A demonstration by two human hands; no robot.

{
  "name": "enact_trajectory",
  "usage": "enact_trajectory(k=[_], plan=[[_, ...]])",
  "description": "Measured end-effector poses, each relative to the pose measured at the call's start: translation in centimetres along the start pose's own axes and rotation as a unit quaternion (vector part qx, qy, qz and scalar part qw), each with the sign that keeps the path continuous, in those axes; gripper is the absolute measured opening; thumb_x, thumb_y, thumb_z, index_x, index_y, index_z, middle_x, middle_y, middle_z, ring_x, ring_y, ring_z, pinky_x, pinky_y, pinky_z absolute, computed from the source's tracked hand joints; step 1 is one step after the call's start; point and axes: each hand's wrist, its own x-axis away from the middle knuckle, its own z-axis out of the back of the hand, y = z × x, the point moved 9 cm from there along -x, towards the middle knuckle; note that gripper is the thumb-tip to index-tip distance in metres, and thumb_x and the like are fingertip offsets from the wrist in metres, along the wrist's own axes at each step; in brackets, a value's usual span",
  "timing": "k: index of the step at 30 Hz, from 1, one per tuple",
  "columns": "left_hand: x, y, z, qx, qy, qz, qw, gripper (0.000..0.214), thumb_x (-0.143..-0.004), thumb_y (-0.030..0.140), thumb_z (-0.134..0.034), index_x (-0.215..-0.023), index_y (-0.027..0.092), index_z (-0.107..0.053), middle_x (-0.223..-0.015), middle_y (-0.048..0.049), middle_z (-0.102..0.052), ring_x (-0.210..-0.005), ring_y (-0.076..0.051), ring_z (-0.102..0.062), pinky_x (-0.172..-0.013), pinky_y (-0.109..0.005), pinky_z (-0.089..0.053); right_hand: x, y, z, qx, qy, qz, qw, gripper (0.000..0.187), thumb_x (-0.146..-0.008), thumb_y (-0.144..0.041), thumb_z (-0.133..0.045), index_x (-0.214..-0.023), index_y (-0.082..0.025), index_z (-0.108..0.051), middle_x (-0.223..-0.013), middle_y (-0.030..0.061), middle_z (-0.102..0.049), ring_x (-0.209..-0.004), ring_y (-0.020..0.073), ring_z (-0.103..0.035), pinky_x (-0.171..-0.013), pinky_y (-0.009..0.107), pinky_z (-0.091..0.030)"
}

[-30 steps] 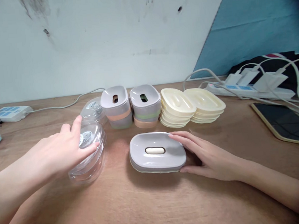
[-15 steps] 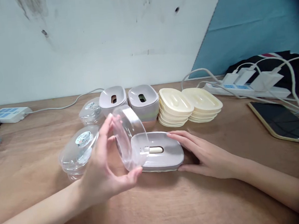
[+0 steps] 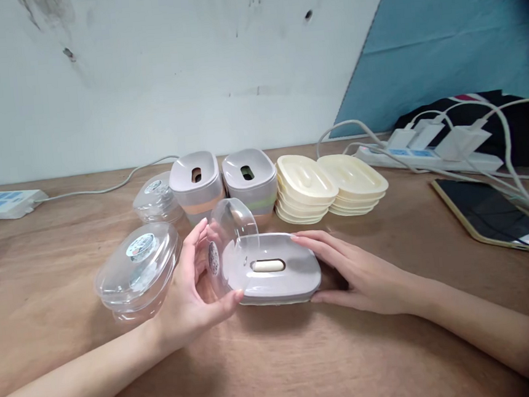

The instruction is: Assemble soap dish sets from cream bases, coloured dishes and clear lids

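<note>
A clear plastic lid (image 3: 238,219) with a round sticker on its top stands tilted on its side. The thumb and fingers of my left hand (image 3: 193,285) grip its edge. It overlaps the left end of a grey oval soap dish (image 3: 293,267) lying flat on the table; whether the two touch, I cannot tell. Through the slot in the dish shows a cream part (image 3: 269,265). My right hand (image 3: 368,273) holds the dish's right end, with fingers on the far rim and thumb at the near rim.
Left of my left hand stand clear lids (image 3: 134,271), with more (image 3: 153,196) behind. Two grey stacks (image 3: 194,174) and two cream tray stacks (image 3: 306,179) stand behind the dish. A phone (image 3: 492,215), a power strip (image 3: 455,160) and loose cables lie right; another power strip (image 3: 8,204) lies left.
My left hand has turned the clear lid, so its sticker now shows at the left, and it sits lower over the dish's left end. My right hand keeps its hold.
</note>
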Motion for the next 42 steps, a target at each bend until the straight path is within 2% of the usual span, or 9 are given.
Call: enact_trajectory(k=[11,15,18,21,23,30,34,38,42], plan=[[-0.1,0.1,0.1,-0.003,-0.005,-0.005,1.000,0.085,-0.076,0.032,-0.071,-0.141,0.023,-0.017,-0.148,-0.0146,-0.026,-0.137,-0.030,-0.027,-0.107,-0.046,-0.035,0.0,0.0,0.2,-0.010,0.007,-0.003,1.000,0.077,-0.081,-0.042,-0.059,-0.143,-0.025,-0.018,-0.138,0.0154,-0.041,-0.118,0.0288,-0.051,-0.092,0.044,-0.048],[0.1,0.7,0.1,-0.028,-0.009,-0.040,0.999,0.082,-0.076,0.030,-0.069,-0.141,0.025,-0.020,-0.147,-0.0126,-0.028,-0.136,-0.030,-0.027,-0.107,-0.045,-0.035,-0.1,0.1,0.4,-0.015,0.016,-0.004,1.000,0.085,-0.080,-0.043,-0.061,-0.145,-0.022,-0.010,-0.139,0.0175,-0.043,-0.118,0.0306,-0.052,-0.091,0.045,-0.049],[0.0,1.2,-0.2,-0.076,-0.028,-0.059,0.995,0.073,-0.074,0.028,-0.069,-0.136,0.023,-0.031,-0.142,-0.0130,-0.032,-0.134,-0.031,-0.031,-0.107,-0.045,-0.033,-0.1,0.1,0.5,-0.018,0.020,0.001,1.000,0.092,-0.079,-0.043,-0.062,-0.146,-0.022,-0.004,-0.138,0.0182,-0.045,-0.118,0.0320,-0.053,-0.089,0.046,-0.050],[-0.2,1.2,-1.1,-0.131,-0.074,-0.053,0.987,0.059,-0.073,0.029,-0.070,-0.126,0.023,-0.046,-0.138,-0.0135,-0.036,-0.129,-0.032,-0.038,-0.102,-0.043,-0.039,-0.1,0.1,0.5,-0.018,0.023,0.003,1.000,0.093,-0.078,-0.043,-0.063,-0.146,-0.021,-0.005,-0.139,0.0177,-0.045,-0.118,0.0318,-0.053,-0.090,0.046,-0.049],[-0.2,1.1,-1.5,-0.153,-0.098,-0.049,0.982,0.057,-0.073,0.032,-0.071,-0.124,0.024,-0.048,-0.138,-0.0133,-0.037,-0.126,-0.032,-0.042,-0.100,-0.043,-0.041,-0.1,0.0,0.5,-0.012,0.024,0.008,1.000,0.092,-0.078,-0.043,-0.063,-0.146,-0.021,-0.006,-0.139,0.0179,-0.045,-0.118,0.0317,-0.053,-0.091,0.046,-0.048],[0.0,0.7,-1.8,-0.169,-0.111,-0.043,0.978,0.057,-0.075,0.039,-0.071,-0.125,0.025,-0.048,-0.141,-0.0129,-0.034,-0.125,-0.031,-0.043,-0.100,-0.045,-0.041,-0.1,-0.6,0.3,0.004,0.005,0.025,1.000,0.085,-0.082,-0.042,-0.059,-0.146,-0.024,-0.007,-0.139,0.0175,-0.043,-0.119,0.0306,-0.051,-0.089,0.045,-0.049],[0.2,0.8,-1.8,-0.172,-0.105,-0.056,0.978,0.057,-0.075,0.040,-0.071,-0.125,0.025,-0.048,-0.141,-0.0129,-0.034,-0.125,-0.032,-0.043,-0.101,-0.046,-0.040,-0.1,-0.8,0.5,-0.005,0.011,0.030,0.999,0.075,-0.083,-0.040,-0.058,-0.144,-0.027,-0.016,-0.136,0.0151,-0.045,-0.116,0.0282,-0.054,-0.089,0.043,-0.050],[0.2,0.9,-2.2,-0.186,-0.119,-0.061,0.973,0.057,-0.078,0.039,-0.068,-0.129,0.027,-0.045,-0.144,-0.0132,-0.030,-0.131,-0.033,-0.035,-0.102,-0.049,-0.037,-0.2,-0.7,0.8,-0.031,0.031,0.031,0.999,0.073,-0.081,-0.039,-0.061,-0.141,-0.029,-0.022,-0.134,0.0139,-0.047,-0.114,0.0273,-0.055,-0.088,0.042,-0.050],[0.4,0.7,-2.7,-0.196,-0.157,-0.051,0.967,0.061,-0.082,0.037,-0.064,-0.136,0.030,-0.036,-0.150,-0.0121,-0.018,-0.137,-0.033,-0.022,-0.105,-0.051,-0.033,-0.2,-0.5,0.7,-0.046,0.034,0.027,0.998,0.071,-0.079,-0.039,-0.063,-0.137,-0.027,-0.024,-0.134,0.0146,-0.048,-0.116,0.0278,-0.055,-0.090,0.043,-0.049]])
